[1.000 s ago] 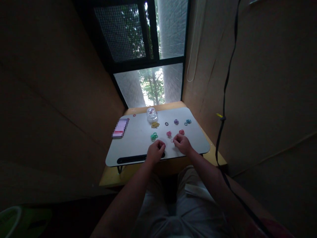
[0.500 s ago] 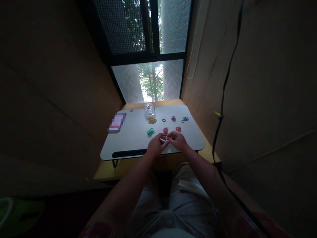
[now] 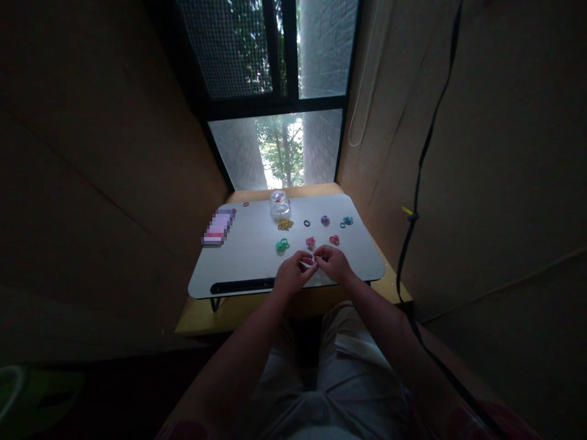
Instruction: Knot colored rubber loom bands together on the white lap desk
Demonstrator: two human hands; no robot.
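My left hand [image 3: 293,272] and my right hand [image 3: 335,264] meet over the near edge of the white lap table [image 3: 243,260]. Fingers of both are closed in a pinch around a small, thin white thing [image 3: 313,261]; its kind is too small to make out. Just beyond my fingertips lies a pink bunch of small elastic bands [image 3: 310,242]. A red bunch of bands [image 3: 334,240] is to its right, and a green bunch [image 3: 282,245] sits to the left, past my left hand.
Farther back are a clear plastic jar [image 3: 280,206], yellow bands [image 3: 285,225], a dark ring [image 3: 307,223], a purple bunch [image 3: 325,220] and teal bands [image 3: 347,220]. A blurred phone-like object [image 3: 219,227] lies left. A black cord [image 3: 418,177] hangs at right.
Both hands stay together at the white thing, with only slight shifts of the fingers. The whole view has moved a little, so everything sits slightly farther right.
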